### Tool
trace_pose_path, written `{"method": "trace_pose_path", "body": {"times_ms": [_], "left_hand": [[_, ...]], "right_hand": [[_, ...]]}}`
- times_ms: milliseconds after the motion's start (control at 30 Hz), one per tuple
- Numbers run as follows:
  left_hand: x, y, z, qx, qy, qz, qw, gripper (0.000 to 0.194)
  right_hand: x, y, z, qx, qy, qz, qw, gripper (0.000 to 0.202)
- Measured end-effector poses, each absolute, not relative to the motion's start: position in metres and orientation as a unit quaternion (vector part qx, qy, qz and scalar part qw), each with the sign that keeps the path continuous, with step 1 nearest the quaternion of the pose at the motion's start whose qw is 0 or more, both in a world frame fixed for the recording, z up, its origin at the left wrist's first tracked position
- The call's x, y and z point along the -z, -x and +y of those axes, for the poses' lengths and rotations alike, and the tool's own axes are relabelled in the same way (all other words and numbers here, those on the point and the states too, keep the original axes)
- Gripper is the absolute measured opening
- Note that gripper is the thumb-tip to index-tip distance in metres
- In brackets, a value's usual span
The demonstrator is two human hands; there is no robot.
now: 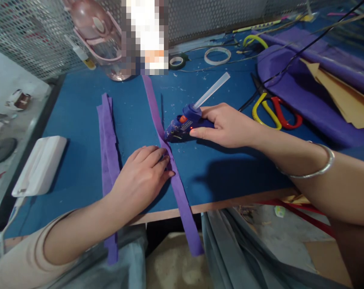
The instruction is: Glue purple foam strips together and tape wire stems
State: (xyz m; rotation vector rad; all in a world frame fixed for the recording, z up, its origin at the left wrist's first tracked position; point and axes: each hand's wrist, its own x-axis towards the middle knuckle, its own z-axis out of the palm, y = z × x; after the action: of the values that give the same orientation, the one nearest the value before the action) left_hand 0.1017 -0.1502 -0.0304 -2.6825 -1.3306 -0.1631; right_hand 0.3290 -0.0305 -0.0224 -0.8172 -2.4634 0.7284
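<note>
Beige sleeve (22, 259) on L arm sits nearest cam, w/ grey clothing (129, 261) beside it, below the surface (79, 120). L hand (142, 174) lies palm-down, thumb + fingers grasping purple strip (181, 190), prob. to keep it steady by the nozzle (167, 135). Fingers bent, wrist roughly straight, forearm coming up from lower L.

R hand (227, 125) grasps glue gun (186, 125), fingers round the grip, thumb along its near side. Forearm w/ bangle (329, 163) comes in from R, so nozzle points L, tip at the strip just beyond L fingers. Glue stick (212, 91) pokes up out of gun's back, presumably as feed. Strip runs lengthwise over near edge, end hanging, prob. so the middle can lie flat.

More strips (107, 138) lie bunched L of L hand, prob. kept w/in reach. White box (41, 165) w/ cable (17, 208) further L. R of gun: scissors (272, 113) nr purple cloth (275, 60) & tan paper (347, 98), maybe parked out of the hands' way. Far side: bottle (100, 44), dark tape (176, 68), white tape (217, 63), mesh (197, 20) behind.
</note>
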Motion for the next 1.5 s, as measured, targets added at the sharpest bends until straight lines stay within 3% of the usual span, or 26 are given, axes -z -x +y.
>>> {"method": "trace_pose_path", "body": {"times_ms": [367,633,833,1033,1500], "left_hand": [[0.027,-0.105,-0.149,0.002,0.87,-0.488,0.073,0.026],[0.028,-0.101,-0.148,0.054,0.885,-0.458,0.066,0.024],[0.035,-0.101,-0.142,0.106,0.872,-0.474,0.057,0.021],[0.039,-0.101,-0.147,0.106,0.857,-0.503,0.023,0.019],[0.037,-0.103,-0.146,0.075,0.842,-0.532,0.06,0.02]], "right_hand": [[0.023,-0.329,-0.029,-0.271,0.298,-0.888,0.222,0.03],[0.021,-0.337,-0.026,-0.303,0.284,-0.888,0.198,0.03],[0.022,-0.331,-0.028,-0.311,0.292,-0.878,0.217,0.032],[0.026,-0.322,-0.028,-0.294,0.325,-0.865,0.243,0.033],[0.036,-0.314,-0.02,-0.285,0.325,-0.857,0.282,0.035]]}}
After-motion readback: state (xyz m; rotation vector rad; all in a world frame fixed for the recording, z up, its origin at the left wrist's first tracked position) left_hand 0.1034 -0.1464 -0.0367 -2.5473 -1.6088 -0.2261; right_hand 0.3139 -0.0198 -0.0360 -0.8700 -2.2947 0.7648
